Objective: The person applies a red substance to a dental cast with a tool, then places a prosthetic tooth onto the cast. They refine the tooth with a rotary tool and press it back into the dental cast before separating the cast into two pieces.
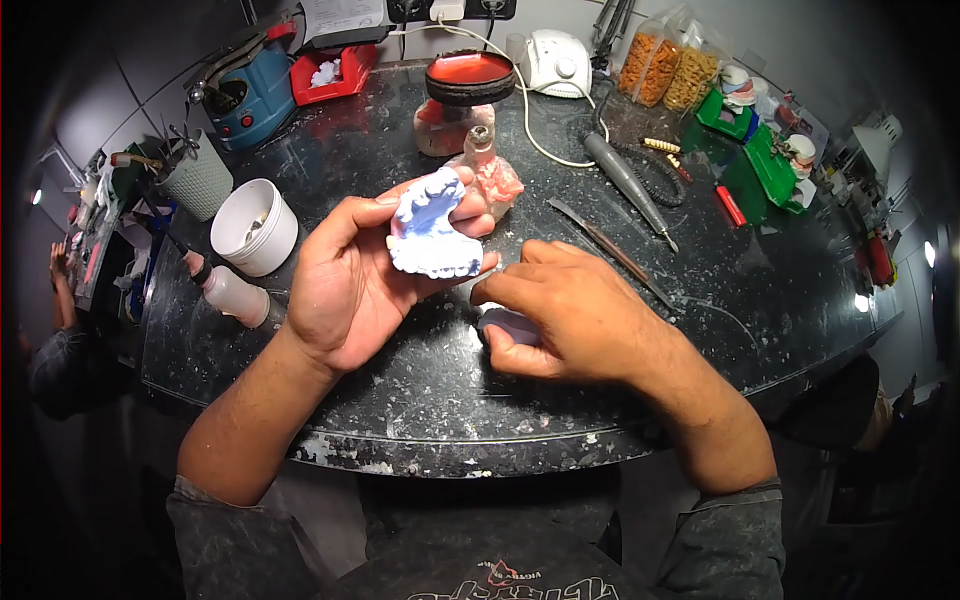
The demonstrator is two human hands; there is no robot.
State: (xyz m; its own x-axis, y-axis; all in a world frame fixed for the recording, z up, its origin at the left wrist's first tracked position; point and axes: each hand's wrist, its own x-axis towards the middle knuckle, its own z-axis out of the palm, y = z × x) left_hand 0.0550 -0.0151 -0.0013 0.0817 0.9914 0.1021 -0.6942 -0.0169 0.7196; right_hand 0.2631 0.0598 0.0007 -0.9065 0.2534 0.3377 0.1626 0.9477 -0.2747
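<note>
My left hand [345, 275] holds up a pale blue dental cast [432, 232], its arch of teeth turned toward me. The thumb lies at its upper left edge and the fingers come round from behind. Lower on the bench, my right hand [570, 310] has curled fingers around a pale blue-grey piece [512, 325]. Most of that piece is hidden under the hand, so its kind does not show. Just beyond both hands are a burner [480, 140] and a lump with pink wax [497, 188]. A thin carving tool [615, 252] lies right of them.
On the left stand a white tub [254, 228], a spray-like bottle [235, 295] and a cup of tools [195, 175]. A red pan [470, 70] sits at the back. A corded handpiece [630, 190], red marker [730, 206] and green trays [775, 170] lie right. Another person's arm [62, 285] shows far left.
</note>
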